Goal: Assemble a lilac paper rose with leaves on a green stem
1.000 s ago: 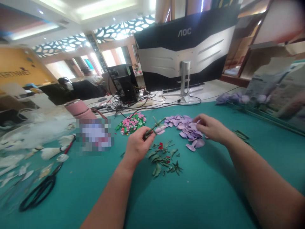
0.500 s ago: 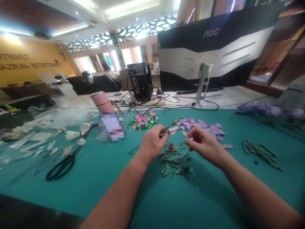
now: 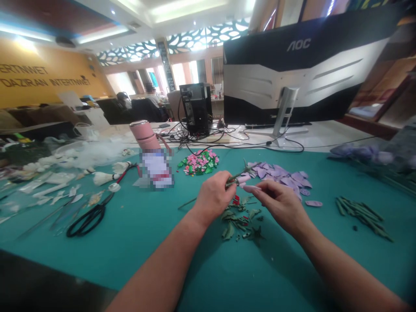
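Observation:
My left hand is closed around a thin green stem that runs out on both sides of the fist. Pale pink-lilac parts show at the stem just past its fingers. Between the thumb and fingertips of my right hand is a small lilac petal piece, its tip close to the stem; I cannot tell if they touch. Beyond the right hand lies a heap of lilac petal pieces. Green leaves and small bits, some red, are scattered below the hands.
A pile of green sticks lies right. Pink and green small pieces are heaped behind the left hand. Black-handled scissors, shuttlecocks and a pink bottle stand or lie left. A monitor and computer case are behind.
My right hand has brought the lilac petal piece nearer to the stem in my left hand and turned it flatter. The whole view has shifted slightly.

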Tool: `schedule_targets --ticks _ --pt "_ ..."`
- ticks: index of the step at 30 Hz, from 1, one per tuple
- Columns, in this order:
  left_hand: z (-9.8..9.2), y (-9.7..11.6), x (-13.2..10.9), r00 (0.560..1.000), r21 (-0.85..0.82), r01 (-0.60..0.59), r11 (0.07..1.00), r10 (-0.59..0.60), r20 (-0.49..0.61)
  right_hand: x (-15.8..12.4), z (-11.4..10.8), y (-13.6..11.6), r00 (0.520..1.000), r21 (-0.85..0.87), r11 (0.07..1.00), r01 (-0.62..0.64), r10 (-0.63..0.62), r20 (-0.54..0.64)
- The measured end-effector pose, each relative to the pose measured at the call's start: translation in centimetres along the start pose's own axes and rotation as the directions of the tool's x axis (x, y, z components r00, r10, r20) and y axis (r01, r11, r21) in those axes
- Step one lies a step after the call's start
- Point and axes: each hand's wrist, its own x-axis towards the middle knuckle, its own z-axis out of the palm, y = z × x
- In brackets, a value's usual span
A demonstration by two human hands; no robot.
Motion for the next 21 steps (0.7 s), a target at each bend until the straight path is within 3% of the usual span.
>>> schedule_targets --ticks 11,21 --pt "0.02 0.12 0.02 1.0 -0.001 -0.003 1.0 0.003 0.006 -0.01 -0.05 -0.27 0.997 -0.002 0.997 -0.072 0.072 0.032" --pt "-0.02 0.13 0.0 1.0 -0.002 -0.001 1.0 0.001 0.0 0.09 0.08 0.12 0.999 -0.044 0.999 -0.02 0.021 0.04"
